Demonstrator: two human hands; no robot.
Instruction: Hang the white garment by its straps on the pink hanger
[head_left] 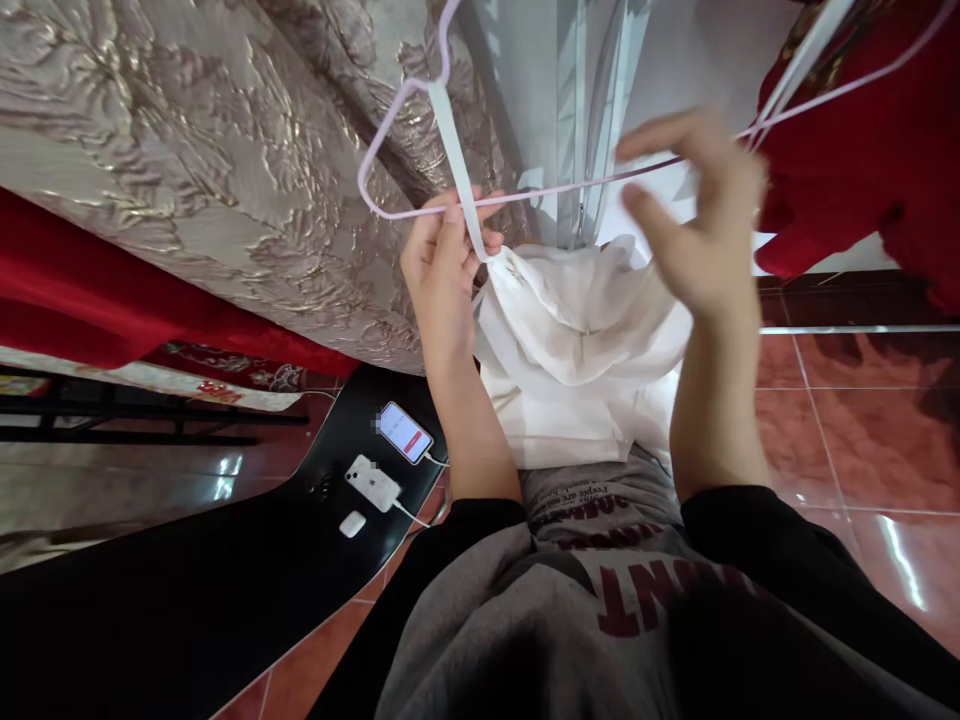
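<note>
A pink clothes hanger [559, 188] stretches across the upper part of the head view, its hook up at the top edge. From it hangs a sheer white garment [585, 340] in front of my body. One white strap [454, 140] loops over the hanger's left shoulder, and another strap [799, 75] crosses its right side. My left hand [450, 250] is closed at the left end of the lower bar, pinching the bar beside the strap. My right hand [697, 215], slightly blurred, is near the bar with thumb and fingers apart, holding nothing.
Embossed beige fabric [225, 170] hangs close on the left, with red cloth [855, 150] at the upper right. A black bench [225, 560] at lower left carries two phones with cables, one lit phone [405, 432], and a white earbud case [352, 524]. The floor is red tile [885, 430].
</note>
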